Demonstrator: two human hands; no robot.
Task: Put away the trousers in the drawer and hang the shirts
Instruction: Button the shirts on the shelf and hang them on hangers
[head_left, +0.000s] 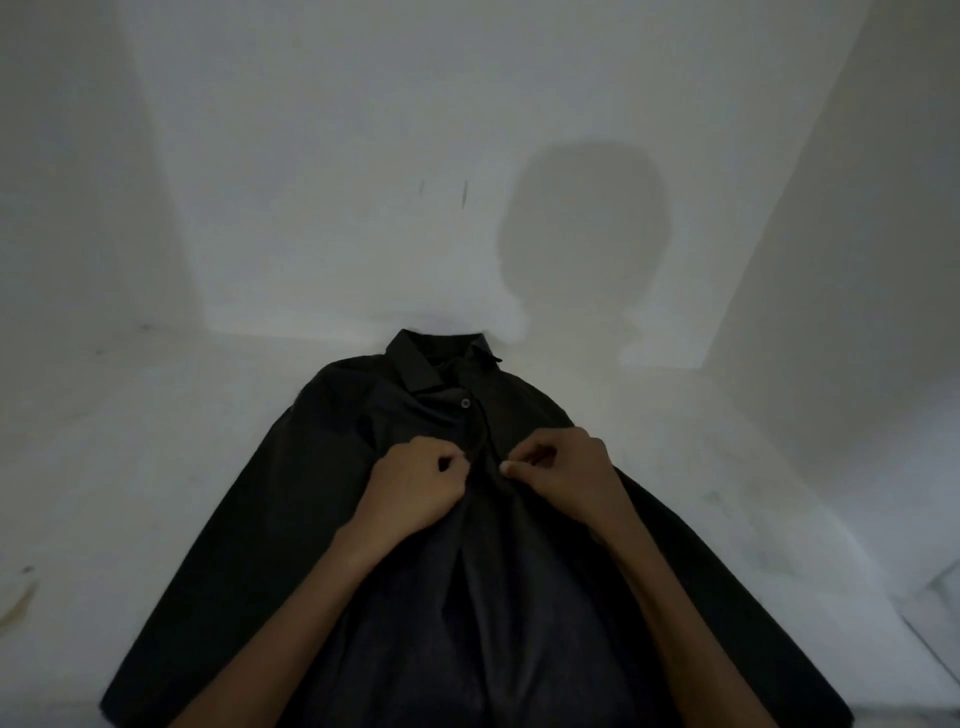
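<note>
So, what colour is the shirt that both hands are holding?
Plain black, with no pattern visible. The shirt shows best in the head view, the only one.

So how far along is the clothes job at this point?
Nothing visibly finished: no hanger, trousers or drawer in view. In hand: the black shirt lies flat on the white surface, left hand and right hand pinching its placket below the button. Hanging is left.

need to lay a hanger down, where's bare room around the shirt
Bare white surface lies left of the black shirt and to its right. Crowded at the chest, where left hand and right hand pinch the front.
</note>
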